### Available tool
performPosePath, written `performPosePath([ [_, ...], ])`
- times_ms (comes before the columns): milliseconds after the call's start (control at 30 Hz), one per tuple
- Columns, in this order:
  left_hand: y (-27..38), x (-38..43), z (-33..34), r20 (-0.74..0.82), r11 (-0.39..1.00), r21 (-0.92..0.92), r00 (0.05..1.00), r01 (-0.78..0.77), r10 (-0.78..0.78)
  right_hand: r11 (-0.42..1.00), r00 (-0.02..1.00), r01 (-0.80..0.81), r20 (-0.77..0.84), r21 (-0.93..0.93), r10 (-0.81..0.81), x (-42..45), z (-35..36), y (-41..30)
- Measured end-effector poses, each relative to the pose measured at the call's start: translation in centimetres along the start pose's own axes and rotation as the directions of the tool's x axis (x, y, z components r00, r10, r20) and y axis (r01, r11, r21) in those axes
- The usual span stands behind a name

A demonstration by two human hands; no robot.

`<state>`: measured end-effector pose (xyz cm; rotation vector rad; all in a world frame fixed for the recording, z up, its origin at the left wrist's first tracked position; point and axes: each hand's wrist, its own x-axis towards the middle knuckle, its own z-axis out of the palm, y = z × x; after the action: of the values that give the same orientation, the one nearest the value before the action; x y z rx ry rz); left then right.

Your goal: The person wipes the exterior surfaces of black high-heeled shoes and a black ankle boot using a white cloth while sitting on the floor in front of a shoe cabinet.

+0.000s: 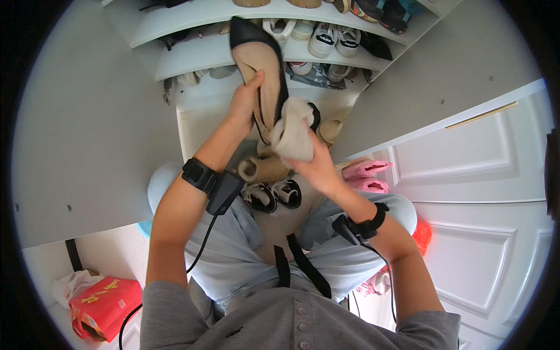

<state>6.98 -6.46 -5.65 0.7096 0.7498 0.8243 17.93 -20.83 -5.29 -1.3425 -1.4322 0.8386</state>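
Observation:
My left hand (246, 103) grips a black pointed shoe (258, 57) with a beige insole, its toe pointing up toward the shelves. A folded pale cloth (292, 129) is in my right hand (317, 162), against the heel end of that shoe. Below my hands, a tan boot (262, 169) lies on its side. Nearer to me is a pair of black-and-white shoes (273, 195) between my legs. Part of a dark item shows behind the cloth; I cannot tell what it is.
Cabinet shelves (210, 54) ahead hold several shoes, among them white sneakers (334, 40). Open cabinet doors stand left (96, 131) and right (420, 83). Pink shoes (366, 176) are at the right, a beige shoe (330, 130) inside the cabinet, a red bag (107, 306) at lower left. Cables run from both wrist devices.

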Motion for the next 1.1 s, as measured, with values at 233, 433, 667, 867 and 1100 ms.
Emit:
performPosePath([
  [233, 1.5, 1.7, -1.3, 0.263, 0.939, -0.326, 0.964, 0.111, -0.023, 0.995, 0.972, 0.079, -0.229, 0.066, -0.061, 1.0, -2.6, -0.7],
  [433, 0.2, 0.4, -0.5, 0.483, 0.945, -0.314, 0.873, 0.094, 0.074, 0.954, 0.87, 0.138, -0.493, 0.266, 0.012, 3.2, -5.0, -1.7],
  [667, 1.0, -1.7, 2.6, 0.109, 0.99, 0.134, 0.994, -0.04, 0.026, 0.756, 0.91, -0.023, -0.299, 0.654, 0.287, 3.1, -4.7, -1.1],
  [867, 0.2, -0.8, 1.8, 0.087, 0.925, 0.338, 0.985, -0.171, 0.15, 0.639, 0.901, -0.141, -0.17, 0.756, 0.4, 3.3, -4.8, -0.6],
  [1100, 1.1, -2.4, 3.1, 0.052, 0.878, 0.423, 0.973, -0.224, 0.223, 0.773, 0.928, -0.128, -0.201, 0.621, 0.314, 3.1, -4.0, 0.1],
])
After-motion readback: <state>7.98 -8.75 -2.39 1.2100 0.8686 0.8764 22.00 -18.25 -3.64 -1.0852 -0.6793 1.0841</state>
